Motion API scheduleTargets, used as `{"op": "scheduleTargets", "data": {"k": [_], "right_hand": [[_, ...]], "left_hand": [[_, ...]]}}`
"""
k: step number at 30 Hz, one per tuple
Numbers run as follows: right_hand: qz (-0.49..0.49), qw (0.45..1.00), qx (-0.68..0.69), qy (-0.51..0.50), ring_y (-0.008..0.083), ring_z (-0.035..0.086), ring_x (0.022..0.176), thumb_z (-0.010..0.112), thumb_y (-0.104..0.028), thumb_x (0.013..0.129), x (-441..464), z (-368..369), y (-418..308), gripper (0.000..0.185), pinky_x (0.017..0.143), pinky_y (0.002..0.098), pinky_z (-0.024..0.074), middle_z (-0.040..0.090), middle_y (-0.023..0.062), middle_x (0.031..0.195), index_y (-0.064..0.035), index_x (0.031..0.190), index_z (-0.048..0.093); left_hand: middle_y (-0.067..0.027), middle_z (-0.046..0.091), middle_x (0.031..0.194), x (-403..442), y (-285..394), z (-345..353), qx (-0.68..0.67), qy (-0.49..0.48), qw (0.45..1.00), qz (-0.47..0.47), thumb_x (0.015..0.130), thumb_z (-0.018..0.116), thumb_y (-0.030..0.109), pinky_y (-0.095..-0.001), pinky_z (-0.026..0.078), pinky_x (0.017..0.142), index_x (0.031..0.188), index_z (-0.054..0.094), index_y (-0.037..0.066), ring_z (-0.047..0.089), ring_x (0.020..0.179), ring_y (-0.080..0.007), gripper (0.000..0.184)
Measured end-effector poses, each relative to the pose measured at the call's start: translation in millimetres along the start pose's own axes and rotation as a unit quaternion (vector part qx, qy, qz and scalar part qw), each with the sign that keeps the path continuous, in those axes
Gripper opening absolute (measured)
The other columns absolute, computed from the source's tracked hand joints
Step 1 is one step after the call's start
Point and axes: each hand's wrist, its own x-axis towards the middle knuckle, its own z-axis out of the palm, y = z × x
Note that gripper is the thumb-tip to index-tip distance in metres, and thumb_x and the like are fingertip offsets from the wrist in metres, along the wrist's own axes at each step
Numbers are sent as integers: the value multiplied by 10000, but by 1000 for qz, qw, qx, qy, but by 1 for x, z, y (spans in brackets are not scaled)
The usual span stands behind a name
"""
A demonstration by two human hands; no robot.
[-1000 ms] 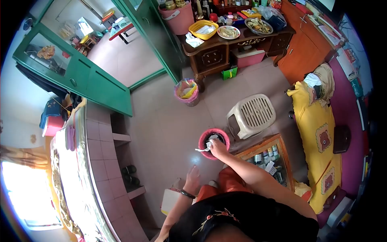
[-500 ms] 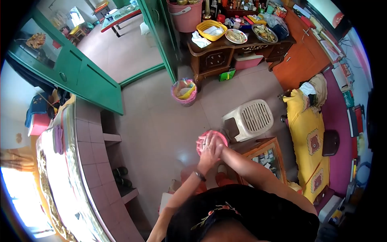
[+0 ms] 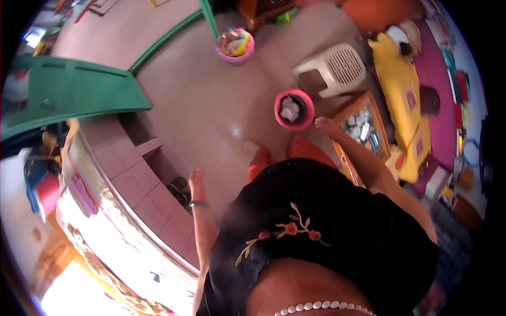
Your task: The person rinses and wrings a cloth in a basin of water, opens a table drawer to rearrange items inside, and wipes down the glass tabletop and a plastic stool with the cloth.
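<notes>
My left hand [image 3: 197, 179], with a dark bracelet at the wrist, hangs at my left side near the tiled ledge. Its fingers look loosely open and hold nothing I can see. Out to the right, my right hand [image 3: 325, 126] is beside the rim of a pink bin [image 3: 309, 113], with its fingers slightly bent and apart and nothing visible in them. Whether it touches the bin I cannot tell. Crumpled pale paper [image 3: 289, 109] lies inside the bin, which stands on the floor in front of my feet. Both hands are a little blurred.
A cream plastic stool [image 3: 345, 66] stands behind the bin. To the right are a glass-topped wooden table [image 3: 363, 129] and a yellow-covered sofa [image 3: 395, 95]. A second, lined bin [image 3: 235, 46] stands near the green door [image 3: 79, 92]. Dark shoes [image 3: 179, 189] sit under the tiled ledge [image 3: 132, 179].
My hands, clasped together over the pink bin before, have parted: the left went down to the left, the right to the right. The bin's inside now shows. The view has tilted down.
</notes>
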Motion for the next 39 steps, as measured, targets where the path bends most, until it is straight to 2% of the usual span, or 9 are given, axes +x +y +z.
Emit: {"op": "scheduleTargets", "data": {"k": [4,6,9,13,26,29,31,33,39], "right_hand": [[204,969,1,-139,290,595,843,723,-160,572,-111,-13,-37,271,701,410,502,586,88,893,-123,803,585],[311,916,-21,-252,274,616,729,696,-191,696,-168,15,-48,173,674,408,507,595,86,763,-95,813,611],[759,549,336,-92,228,647,673,617,-189,805,-147,-9,-102,148,621,375,528,627,82,773,-69,888,640],[751,500,409,-138,239,645,604,579,-267,881,-74,-27,-132,270,520,355,546,651,80,853,-40,1018,629],[646,636,419,-42,239,660,701,690,-220,743,241,-26,73,205,562,384,533,662,90,832,-76,873,625],[237,969,-61,-39,213,637,656,642,-215,814,279,78,192,169,528,337,517,632,64,858,-63,878,604],[439,850,287,-53,211,616,630,590,-214,856,381,15,181,158,496,333,494,608,56,834,-57,870,580],[563,708,426,-6,221,605,625,566,-222,872,467,-33,173,163,506,345,490,600,62,825,-60,867,581],[203,974,73,-69,267,600,663,576,-264,852,574,-2,216,190,633,414,520,626,107,843,-88,871,644]], "left_hand": [[-83,607,1076,-37,3,-40,222,86,971,5,928,551,221,-342,462,900,1174,542,42,576,1064,-187,305],[-69,621,1024,-14,-52,-85,726,-113,672,92,914,562,254,-355,485,829,1113,548,48,589,1019,-181,287],[-72,623,1060,-18,-67,-58,251,-43,960,-119,926,557,256,-352,479,868,1160,541,40,585,1036,-188,319],[-80,620,1116,-5,-6,5,70,-3,973,-220,942,551,258,-347,460,930,1239,521,25,576,1071,-195,379],[-41,641,939,202,139,-23,156,58,986,-28,903,568,196,-325,456,713,1040,643,21,570,843,-155,234],[-76,659,1030,270,126,-21,476,73,847,226,898,594,180,-312,474,845,1079,637,-1,597,977,-171,259],[-102,661,1071,297,172,-7,748,17,617,243,893,604,176,-314,475,872,1094,638,-8,604,1014,-188,274],[-113,661,1080,314,222,3,554,46,809,193,898,595,183,-318,482,871,1082,636,-12,610,1022,-212,271],[-120,658,1099,406,434,-33,476,111,870,66,913,559,179,-340,483,894,1084,627,-10,610,1047,-235,264]]}}
